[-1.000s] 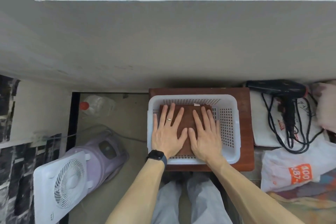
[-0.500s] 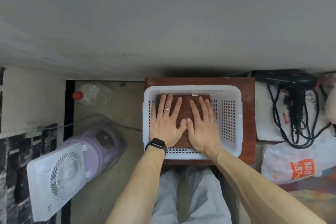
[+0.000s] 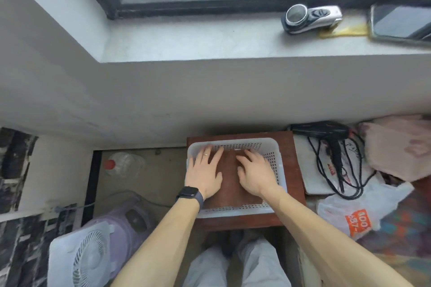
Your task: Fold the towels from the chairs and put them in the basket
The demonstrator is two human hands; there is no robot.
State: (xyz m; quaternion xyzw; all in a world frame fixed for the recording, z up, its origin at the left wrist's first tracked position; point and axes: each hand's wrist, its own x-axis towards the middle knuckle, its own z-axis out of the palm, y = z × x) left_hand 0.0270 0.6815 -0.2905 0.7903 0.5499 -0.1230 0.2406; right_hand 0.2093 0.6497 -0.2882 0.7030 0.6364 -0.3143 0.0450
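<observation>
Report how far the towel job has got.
Done: one folded brown towel lies flat in the white basket. In hand: the left hand and right hand are on top of it. Left: no chairs show here, so I cannot tell how many towels remain.

My left hand [image 3: 205, 176] and right hand [image 3: 256, 173] lie side by side, palms down, fingers spread, seemingly straight though blurred. My left arm [image 3: 154, 237] and right arm [image 3: 326, 228] reach forward.
</observation>
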